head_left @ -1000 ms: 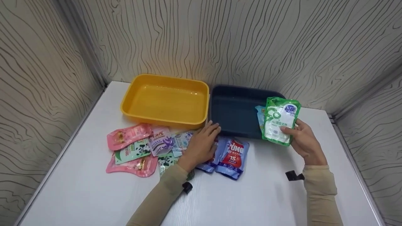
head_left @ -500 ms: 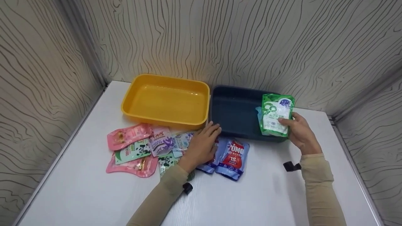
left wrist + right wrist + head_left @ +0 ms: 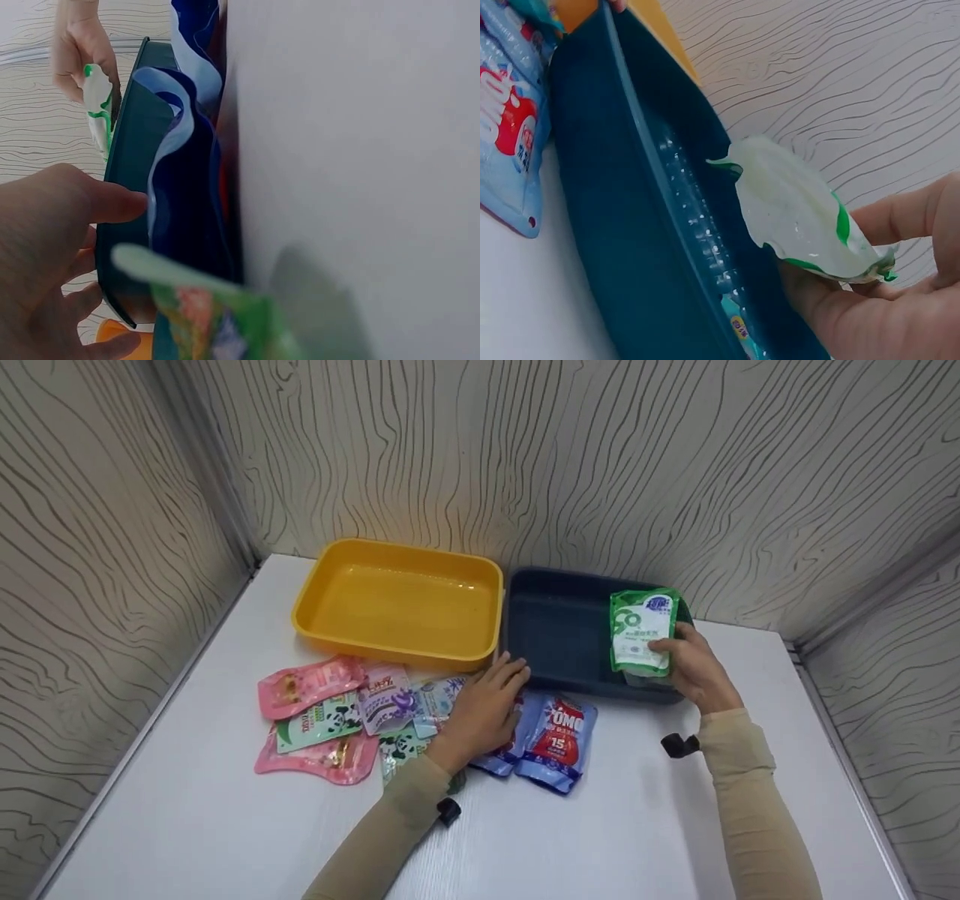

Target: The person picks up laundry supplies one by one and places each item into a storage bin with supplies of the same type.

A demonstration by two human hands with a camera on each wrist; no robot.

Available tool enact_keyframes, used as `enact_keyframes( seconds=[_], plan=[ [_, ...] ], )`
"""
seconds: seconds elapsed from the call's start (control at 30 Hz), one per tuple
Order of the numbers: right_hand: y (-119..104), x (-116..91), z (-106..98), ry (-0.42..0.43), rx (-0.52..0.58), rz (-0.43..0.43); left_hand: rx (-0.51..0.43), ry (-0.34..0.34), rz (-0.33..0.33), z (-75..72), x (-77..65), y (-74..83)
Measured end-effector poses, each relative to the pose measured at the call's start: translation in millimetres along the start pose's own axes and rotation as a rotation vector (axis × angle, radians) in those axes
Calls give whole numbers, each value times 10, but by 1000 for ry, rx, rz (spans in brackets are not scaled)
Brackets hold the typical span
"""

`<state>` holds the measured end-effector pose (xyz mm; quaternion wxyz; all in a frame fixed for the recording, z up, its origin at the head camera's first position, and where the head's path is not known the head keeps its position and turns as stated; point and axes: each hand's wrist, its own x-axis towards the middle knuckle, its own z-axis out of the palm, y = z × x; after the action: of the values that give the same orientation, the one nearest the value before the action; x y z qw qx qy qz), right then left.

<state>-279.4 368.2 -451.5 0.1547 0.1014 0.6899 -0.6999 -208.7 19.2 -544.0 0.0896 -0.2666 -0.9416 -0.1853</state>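
The right hand [image 3: 697, 667] holds a green-and-white pouch [image 3: 643, 631] pinched between thumb and fingers, the pouch standing over the right end of the dark blue tray [image 3: 559, 630]. The left hand [image 3: 484, 709], fingers loosely extended and gripping no pouch, lies at that tray's near left corner, its thumb beside a blue pouch [image 3: 187, 180]; whether they touch cannot be told. A teal packet [image 3: 741, 328] lies inside the dark blue tray, and the yellow tray [image 3: 405, 611] stands just left of it.

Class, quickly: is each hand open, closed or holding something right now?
Left hand: open, by the blue tray.
Right hand: holding a green-and-white pouch.
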Motion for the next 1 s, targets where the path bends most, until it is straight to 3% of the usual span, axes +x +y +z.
enact_keyframes(
  seconds=[0.4, 0.67, 1.0],
  plan=[
    [182, 222, 59, 51, -90, 29, 4, 0, -1, 2, -4, 1],
    [251, 277, 82, 46, -143, 62, 44, 59, 46, 31, -9, -12],
    [265, 328, 127, 12, -194, 53, 11, 10, 7, 14, -4, -9]
  ],
)
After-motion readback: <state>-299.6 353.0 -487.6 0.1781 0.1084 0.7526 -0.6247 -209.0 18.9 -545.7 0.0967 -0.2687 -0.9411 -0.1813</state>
